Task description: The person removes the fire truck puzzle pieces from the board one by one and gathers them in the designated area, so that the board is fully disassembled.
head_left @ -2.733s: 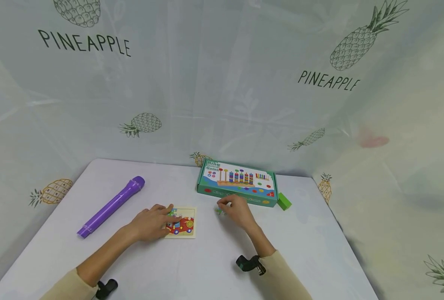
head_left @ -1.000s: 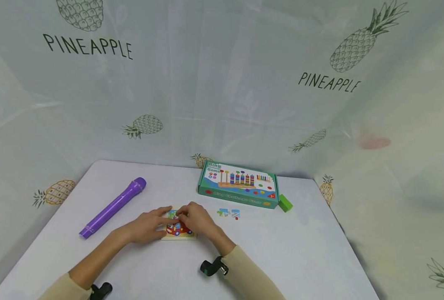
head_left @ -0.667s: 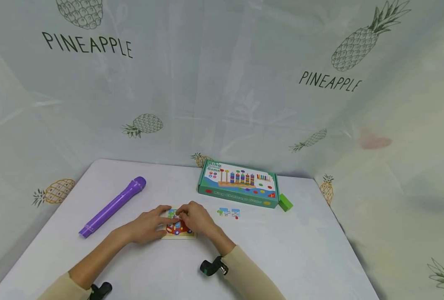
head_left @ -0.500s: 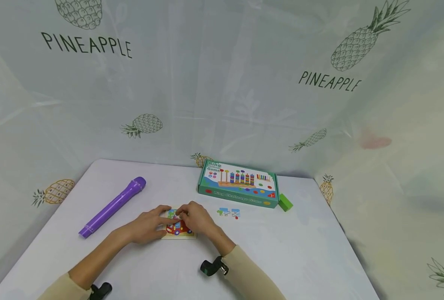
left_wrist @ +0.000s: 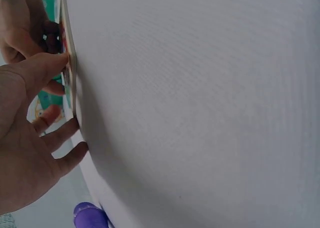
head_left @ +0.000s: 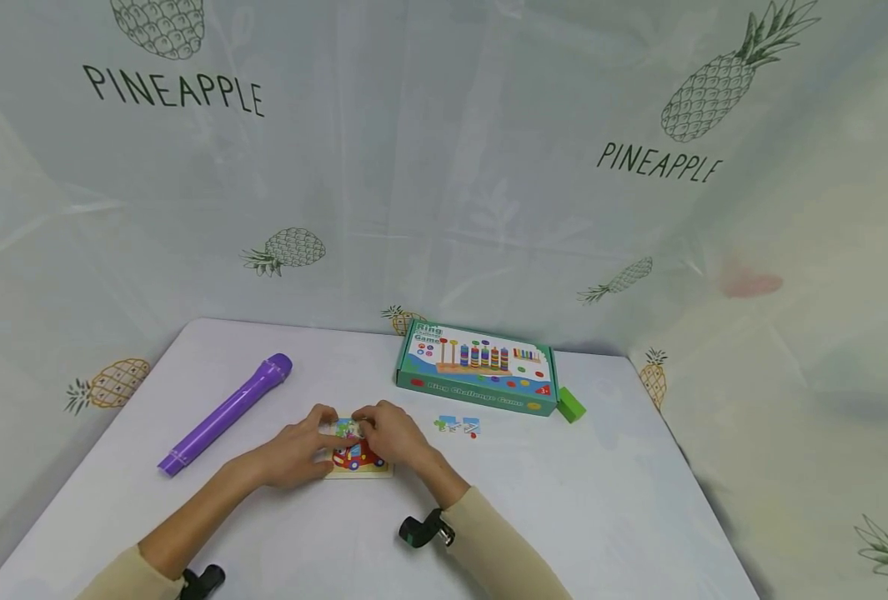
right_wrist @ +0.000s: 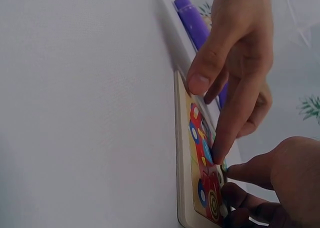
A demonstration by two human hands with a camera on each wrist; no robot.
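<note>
A small wooden jigsaw puzzle board [head_left: 361, 475] with a red vehicle picture lies on the white table. My left hand [head_left: 293, 454] spreads over its left side. Its thumb rests on the board's near edge, and the index finger presses down on the picture, as the right wrist view shows. At the far right part of the board, my right hand [head_left: 394, 435] has its fingertips bent together, pinching a puzzle piece [right_wrist: 222, 174] at the picture surface; the fingers hide most of it. Loose blue and white puzzle pieces [head_left: 471, 426] lie right of the board.
A green Ring Challenge Game box [head_left: 477, 367] sits at the back of the table, with a green block [head_left: 570, 406] against its right end. To the left lies a purple tube-shaped stick [head_left: 226, 414]. Pineapple-print cloth [head_left: 444, 208] hangs behind the table.
From beside the loose pieces, my right hand has moved left onto the board, uncovering those pieces. Since then both hands have stayed there, with only slight finger shifts.
</note>
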